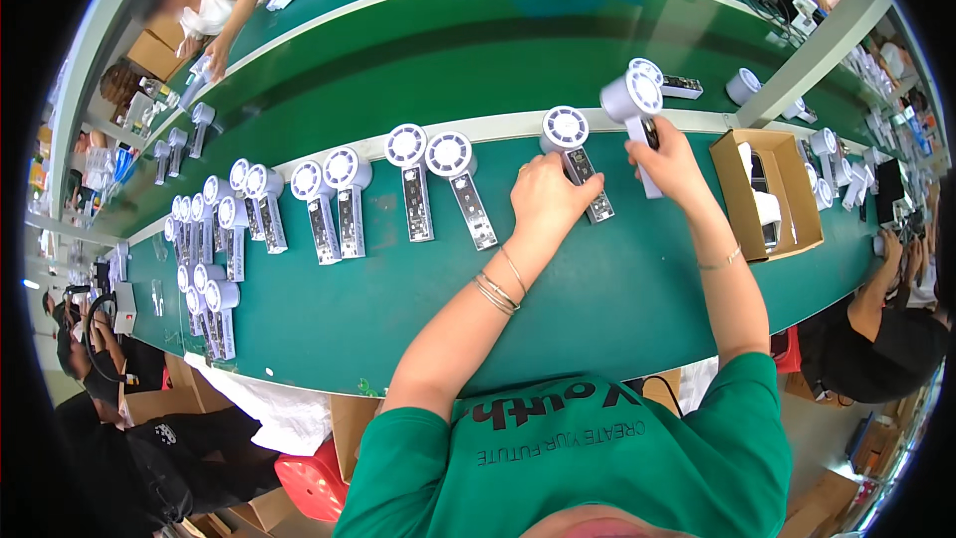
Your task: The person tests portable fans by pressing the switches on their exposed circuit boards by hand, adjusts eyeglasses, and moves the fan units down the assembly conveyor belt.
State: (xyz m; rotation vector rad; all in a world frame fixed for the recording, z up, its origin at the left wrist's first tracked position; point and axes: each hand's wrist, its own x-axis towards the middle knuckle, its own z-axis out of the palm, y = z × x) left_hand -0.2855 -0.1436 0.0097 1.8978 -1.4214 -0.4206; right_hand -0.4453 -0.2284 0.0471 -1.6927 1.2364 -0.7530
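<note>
My left hand (548, 197) is closed round the handle of a white handheld fan (566, 128). That fan's round grille faces up, and a circuit board shows along its handle. My right hand (669, 161) grips a second handheld fan (631, 98) by the handle, tilted and raised in front of the green bench's pale ledge. Left of my left hand, more handheld fans lie in a row, among them a near one (450, 154) and its neighbour (406, 145), heads away from me and boards showing on the handles.
An open cardboard box (732, 201) with white parts stands right of my right hand. Several fans cluster at the bench's left end (221, 295). Beyond the pale ledge (498, 128), another fan's handle (682, 87) lies on the green surface. A co-worker (224, 5) handles a part at far left.
</note>
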